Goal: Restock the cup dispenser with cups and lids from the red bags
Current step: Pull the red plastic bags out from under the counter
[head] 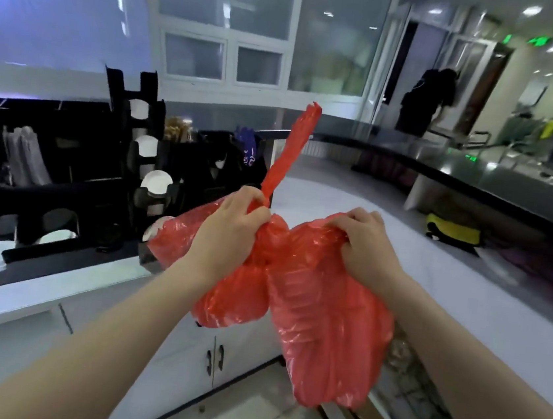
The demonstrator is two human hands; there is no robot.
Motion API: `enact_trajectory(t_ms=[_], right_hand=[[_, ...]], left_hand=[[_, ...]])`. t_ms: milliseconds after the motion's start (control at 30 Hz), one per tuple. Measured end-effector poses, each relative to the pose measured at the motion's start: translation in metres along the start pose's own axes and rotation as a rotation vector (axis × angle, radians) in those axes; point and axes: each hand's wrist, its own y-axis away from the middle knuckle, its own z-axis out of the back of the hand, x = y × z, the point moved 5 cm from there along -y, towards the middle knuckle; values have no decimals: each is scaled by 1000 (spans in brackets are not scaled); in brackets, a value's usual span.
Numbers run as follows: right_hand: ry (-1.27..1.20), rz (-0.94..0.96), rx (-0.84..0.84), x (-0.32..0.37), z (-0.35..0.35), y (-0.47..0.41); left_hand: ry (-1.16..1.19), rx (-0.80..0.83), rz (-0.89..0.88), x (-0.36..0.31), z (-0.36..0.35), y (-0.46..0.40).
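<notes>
Head view:
Left hand: your left hand (232, 225) pinches the knotted neck of the red bag (309, 302), fingers curled tight around the plastic.
Right hand: your right hand (364, 243) grips a bunched fold of the same bag, just right of the knot.
Bag position: held in the air between you and the worktop (464, 299), above the cabinet doors (217, 357).
Bag axis: the bulging body hangs down and right; one loose handle strip (292, 149) points up and slightly right.
Cup dispenser: the black cup dispenser (131, 144) stands on the worktop to your left, white lids (157, 182) showing in its slots.
</notes>
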Motion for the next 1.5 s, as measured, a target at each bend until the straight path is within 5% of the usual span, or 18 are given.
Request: enact_trajectory(t_ms=[700, 1067, 1333, 1500], right_hand=[[106, -349, -332, -242, 31, -212], [102, -416, -186, -420, -18, -326], [115, -510, -292, -473, -34, -372], [215, -461, -179, -478, -70, -384]], left_hand=[[214, -28, -8, 78, -235, -275], [187, 120, 185, 97, -414, -364], [167, 183, 209, 138, -496, -409], [237, 242, 187, 143, -542, -418]])
